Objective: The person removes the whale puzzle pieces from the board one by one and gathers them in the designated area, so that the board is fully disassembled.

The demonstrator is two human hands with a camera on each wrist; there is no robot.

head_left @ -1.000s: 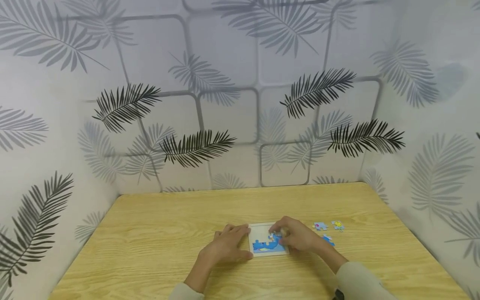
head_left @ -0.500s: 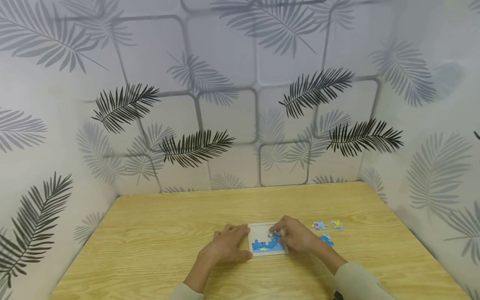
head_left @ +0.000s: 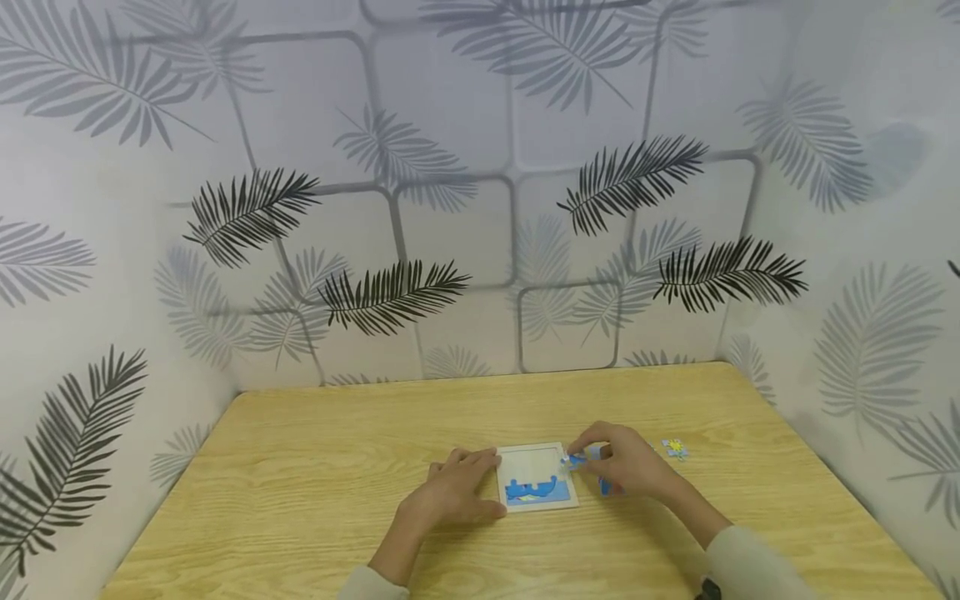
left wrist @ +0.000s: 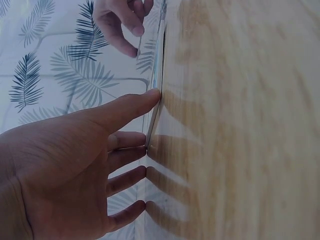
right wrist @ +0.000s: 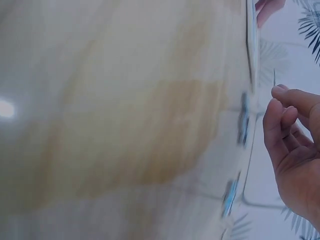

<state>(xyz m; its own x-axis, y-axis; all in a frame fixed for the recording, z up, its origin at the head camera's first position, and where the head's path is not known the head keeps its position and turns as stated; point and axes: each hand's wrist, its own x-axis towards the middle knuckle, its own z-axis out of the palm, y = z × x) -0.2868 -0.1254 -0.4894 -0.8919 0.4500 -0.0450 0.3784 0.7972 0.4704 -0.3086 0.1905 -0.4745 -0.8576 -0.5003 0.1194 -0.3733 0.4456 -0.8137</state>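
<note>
A shallow pale puzzle tray (head_left: 540, 507) lies on the table, with joined blue jigsaw pieces (head_left: 542, 494) along its near side and bare board behind them. My left hand (head_left: 450, 492) rests at the tray's left edge. In the left wrist view its thumb (left wrist: 135, 107) touches that edge, fingers spread. Over the tray's right edge, my right hand (head_left: 633, 462) pinches a blue jigsaw piece (head_left: 576, 460) between thumb and fingertips. The right wrist view shows this held piece (right wrist: 274, 78) edge-on, off the table.
Beneath and beside the right hand lies a loose blue piece (head_left: 611, 487), partly covered. Farther right is a piece with a yellow print (head_left: 675, 448). The wooden table (head_left: 315, 467) meets a leaf-patterned wall (head_left: 457, 250) at the back.
My right hand has lifted a blue piece out of the tray's right part and shifted right with it. Bare board shows there now. The left hand has stayed still.
</note>
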